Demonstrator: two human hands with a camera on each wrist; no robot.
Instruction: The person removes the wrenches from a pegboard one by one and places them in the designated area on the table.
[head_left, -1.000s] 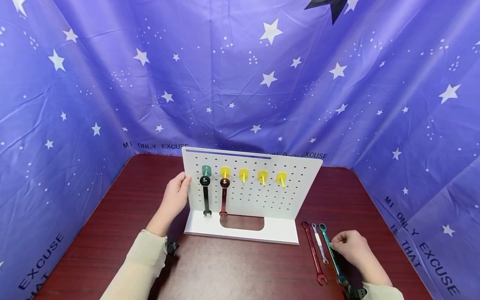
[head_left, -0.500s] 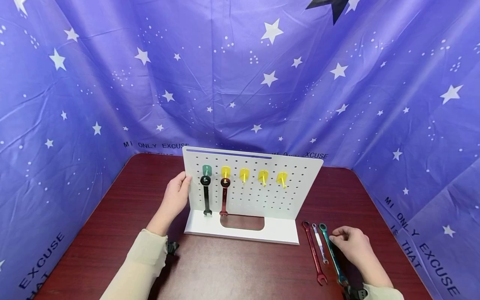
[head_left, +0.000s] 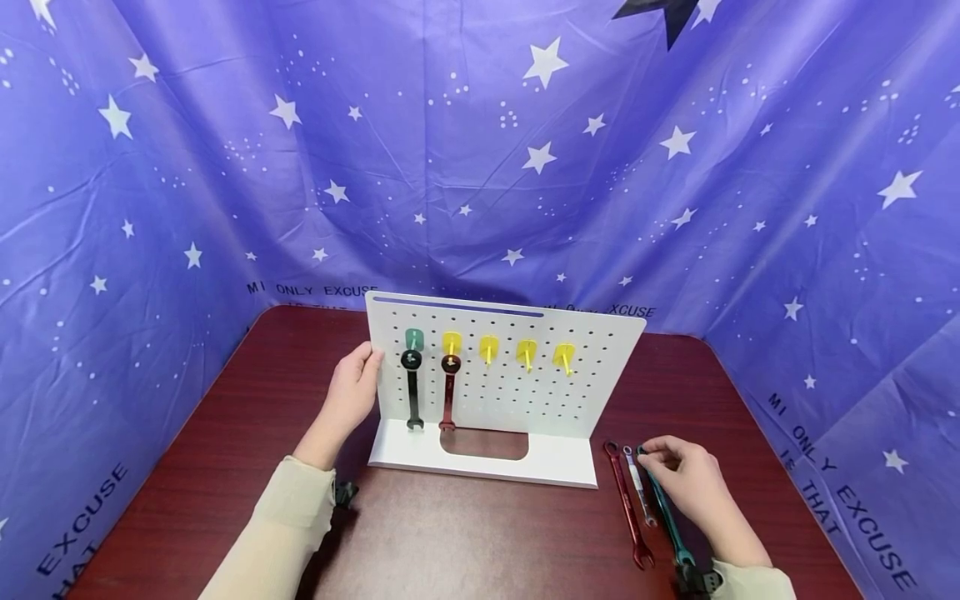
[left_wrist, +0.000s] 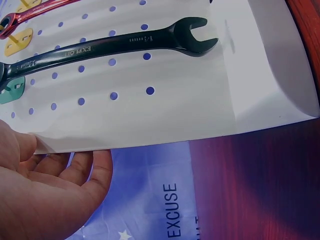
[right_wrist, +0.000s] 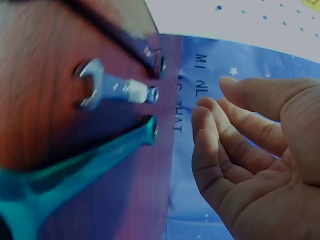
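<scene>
Left hand point(head_left: 351, 387): I pinch the board point(head_left: 506, 392).
Right hand point(head_left: 688, 477): my fingers parted, empty.
Green wrench point(head_left: 670, 518), right of board: likely stiff, slick; grasp mid-shaft.

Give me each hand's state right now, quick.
Left hand: closed, gripping the left edge of the white pegboard.
Right hand: open, fingers loosely curved, holding nothing, near the teal wrench.

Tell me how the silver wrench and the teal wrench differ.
The silver wrench is shorter and thinner than the teal wrench. In the head view, the right hand partly covers the teal wrench, while the silver wrench is uncovered. Both lie on the table, ring ends away from the person.
</scene>
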